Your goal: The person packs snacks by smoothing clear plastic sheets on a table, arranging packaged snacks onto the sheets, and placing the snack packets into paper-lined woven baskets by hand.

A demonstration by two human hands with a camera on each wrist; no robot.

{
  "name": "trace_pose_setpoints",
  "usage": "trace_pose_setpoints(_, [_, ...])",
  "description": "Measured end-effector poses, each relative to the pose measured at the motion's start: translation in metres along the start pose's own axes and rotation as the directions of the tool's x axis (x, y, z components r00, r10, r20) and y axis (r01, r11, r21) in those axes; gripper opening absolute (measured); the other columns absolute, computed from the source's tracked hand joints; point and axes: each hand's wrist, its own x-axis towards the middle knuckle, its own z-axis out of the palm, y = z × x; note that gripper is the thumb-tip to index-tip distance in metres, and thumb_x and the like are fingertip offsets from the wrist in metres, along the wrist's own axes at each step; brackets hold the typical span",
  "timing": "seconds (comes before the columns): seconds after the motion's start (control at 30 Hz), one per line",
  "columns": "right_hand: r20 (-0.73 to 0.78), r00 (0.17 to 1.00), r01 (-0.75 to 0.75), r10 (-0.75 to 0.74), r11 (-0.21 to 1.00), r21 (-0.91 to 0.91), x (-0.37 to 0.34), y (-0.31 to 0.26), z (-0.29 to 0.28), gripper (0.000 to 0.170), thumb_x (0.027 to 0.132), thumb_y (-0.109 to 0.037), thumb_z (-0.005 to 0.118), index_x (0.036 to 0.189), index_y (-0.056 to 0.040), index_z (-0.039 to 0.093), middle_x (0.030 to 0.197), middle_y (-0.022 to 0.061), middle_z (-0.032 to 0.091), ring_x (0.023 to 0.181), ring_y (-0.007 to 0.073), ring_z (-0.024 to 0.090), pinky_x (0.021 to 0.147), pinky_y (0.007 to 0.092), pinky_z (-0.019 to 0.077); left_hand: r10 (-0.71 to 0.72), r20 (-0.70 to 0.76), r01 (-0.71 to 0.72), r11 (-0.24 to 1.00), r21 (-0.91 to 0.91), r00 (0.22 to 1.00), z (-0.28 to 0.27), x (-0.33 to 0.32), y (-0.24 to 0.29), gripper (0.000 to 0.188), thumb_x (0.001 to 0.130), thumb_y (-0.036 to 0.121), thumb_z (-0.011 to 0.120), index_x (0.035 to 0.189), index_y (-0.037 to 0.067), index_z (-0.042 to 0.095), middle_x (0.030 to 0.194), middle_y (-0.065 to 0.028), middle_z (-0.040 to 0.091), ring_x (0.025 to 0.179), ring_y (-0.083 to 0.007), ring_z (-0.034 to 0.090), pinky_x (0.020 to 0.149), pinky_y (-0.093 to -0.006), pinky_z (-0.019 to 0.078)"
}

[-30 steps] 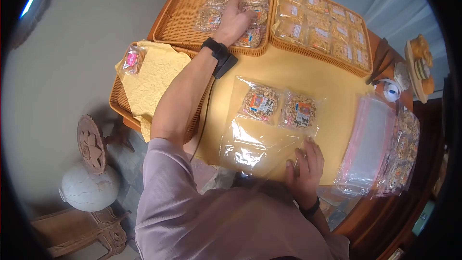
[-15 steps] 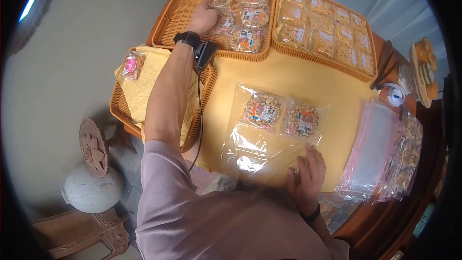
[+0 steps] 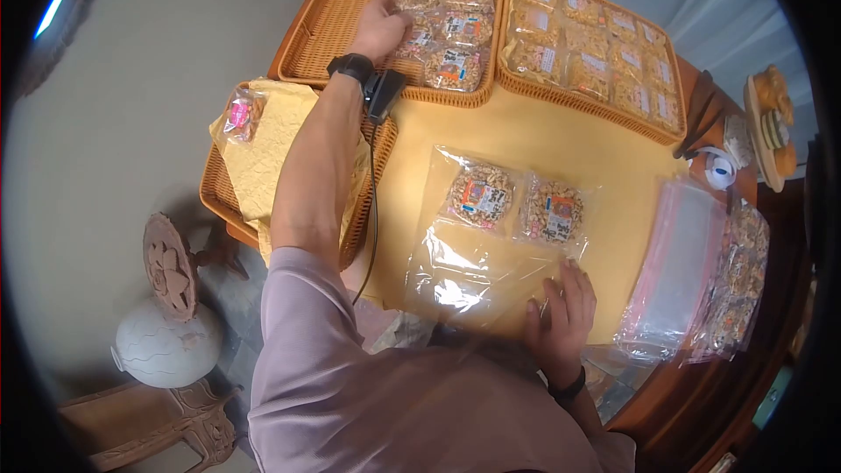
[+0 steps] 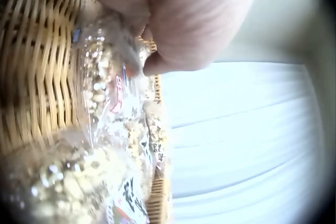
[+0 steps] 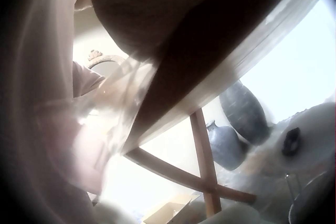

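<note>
My left hand [image 3: 383,31] reaches into the left wicker basket [image 3: 328,9], fingers against the clear-wrapped nut packs there. In the left wrist view its thumb [image 4: 157,66] is right at the wrapper of a nut pack [image 4: 100,85]; the other fingertips are partly hidden. My right hand [image 3: 565,311] rests at the table's near edge on a large clear plastic bag [image 3: 447,276], fingers loosely bent over its corner. Toward the far end of this bag, a round nut pack [image 3: 480,194] lies side by side with another nut pack [image 3: 552,210]. Both have printed labels.
Another wicker basket [image 3: 583,109] of labelled packs stands at back right. At left, a basket [image 3: 210,180] holds crumpled yellow paper [image 3: 276,123] and one small pack [image 3: 242,116]. Pink-edged bags [image 3: 679,250], filled packs [image 3: 740,276] and a tape roll [image 3: 720,169] lie at right.
My left hand has shifted from the right-hand packs to the left side of the group. The left nut packs have slid right toward the others. The right hand stays at the bag.
</note>
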Motion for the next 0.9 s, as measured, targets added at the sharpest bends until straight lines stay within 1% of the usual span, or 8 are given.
trace_pose_setpoints(0.1, [-0.008,1.0,-0.001,0.001,1.0,0.008,0.001,-0.002,-0.001,0.031,0.089,-0.013,0.07,0.116,0.0003,0.063,0.143,0.0236,0.056,0.132,0.0438,0.054,0.109,0.0576,0.043,0.068,-0.057,-0.064,0.996,0.061,0.996,-0.001,0.004,-0.013,0.07,0.093,0.004,0.067,0.155,-0.008,0.037,0.132,-0.0213,0.063,0.099,-0.0212,0.068,0.086,-0.0346,0.0552])
trace_pose_setpoints(0.17, [-0.014,1.0,0.002,-0.002,1.0,0.009,0.002,-0.002,-0.001,0.031,0.089,-0.013,0.07,0.116,0.0003,0.063,0.143,0.0235,0.057,0.132,0.0437,0.054,0.109,0.0574,0.0428,0.122,-0.105,-0.086,0.951,0.297,0.987,-0.002,0.006,-0.007,0.073,0.089,0.01,0.07,0.152,-0.009,0.039,0.109,-0.023,0.073,0.098,-0.0319,0.073,0.086,-0.0369,0.0572])
trace_pose_setpoints(0.2, [-0.017,1.0,0.001,0.0,1.0,0.012,0.001,-0.002,-0.001,0.031,0.088,-0.013,0.07,0.116,0.0003,0.063,0.142,0.0234,0.057,0.132,0.0435,0.054,0.109,0.0573,0.0426,0.124,-0.107,-0.088,0.952,0.294,0.987,-0.004,0.003,-0.002,0.073,0.089,0.01,0.07,0.152,-0.009,0.039,0.109,-0.023,0.073,0.098,-0.0319,0.073,0.086,-0.0369,0.0572])
trace_pose_setpoints(0.3, [-0.021,1.0,-0.006,0.007,1.0,0.017,0.001,-0.002,0.0,0.031,0.088,-0.013,0.07,0.115,0.0003,0.063,0.142,0.0232,0.057,0.132,0.0435,0.054,0.11,0.0572,0.0422,0.077,-0.081,-0.041,0.923,0.383,0.994,-0.012,-0.018,0.028,0.079,0.088,0.012,0.071,0.154,-0.008,0.036,0.128,-0.0262,0.068,0.116,-0.0335,0.068,0.099,-0.0377,0.0527])
trace_pose_setpoints(0.37, [-0.024,1.0,-0.009,0.009,1.0,0.027,0.001,-0.002,0.0,0.031,0.088,-0.013,0.07,0.115,0.0003,0.063,0.142,0.0231,0.057,0.132,0.0435,0.054,0.11,0.0572,0.0421,-0.049,0.069,0.022,0.935,0.354,0.996,-0.015,-0.042,0.048,0.081,0.087,0.012,0.072,0.155,-0.008,0.034,0.147,-0.0276,0.055,0.134,-0.0336,0.057,0.112,-0.0381,0.0441])
trace_pose_setpoints(0.47, [-0.016,1.0,-0.007,0.007,1.0,0.031,0.001,-0.002,-0.002,0.031,0.088,-0.014,0.069,0.115,0.0005,0.064,0.142,0.023,0.057,0.131,0.0434,0.055,0.11,0.0572,0.0422,0.008,0.221,-0.105,0.896,0.432,0.975,-0.022,-0.035,0.017,0.085,0.084,-0.002,0.065,0.16,-0.007,0.027,0.149,-0.0228,0.053,0.126,-0.0256,0.061,0.107,-0.0329,0.0475])
trace_pose_setpoints(0.8, [-0.012,1.0,-0.001,0.001,1.0,0.027,0.0,0.0,-0.001,0.032,0.087,-0.013,0.07,0.116,0.0009,0.063,0.142,0.023,0.057,0.132,0.0433,0.054,0.11,0.0571,0.0417,-0.028,0.192,-0.032,0.952,0.304,0.981,-0.016,-0.04,0.016,0.087,0.092,0.003,0.071,0.161,-0.007,0.02,0.151,-0.0219,0.052,0.125,-0.0248,0.062,0.107,-0.0327,0.049])
trace_pose_setpoints(0.9, [-0.011,1.0,0.003,-0.003,1.0,0.023,0.0,-0.001,-0.001,0.033,0.087,-0.013,0.07,0.116,0.0009,0.063,0.143,0.0231,0.056,0.132,0.0432,0.054,0.11,0.0572,0.0415,-0.044,0.271,0.013,0.994,0.112,0.962,-0.012,-0.045,0.02,0.086,0.092,0.003,0.07,0.161,-0.007,0.019,0.15,-0.0225,0.053,0.125,-0.0243,0.062,0.106,-0.0323,0.0501])
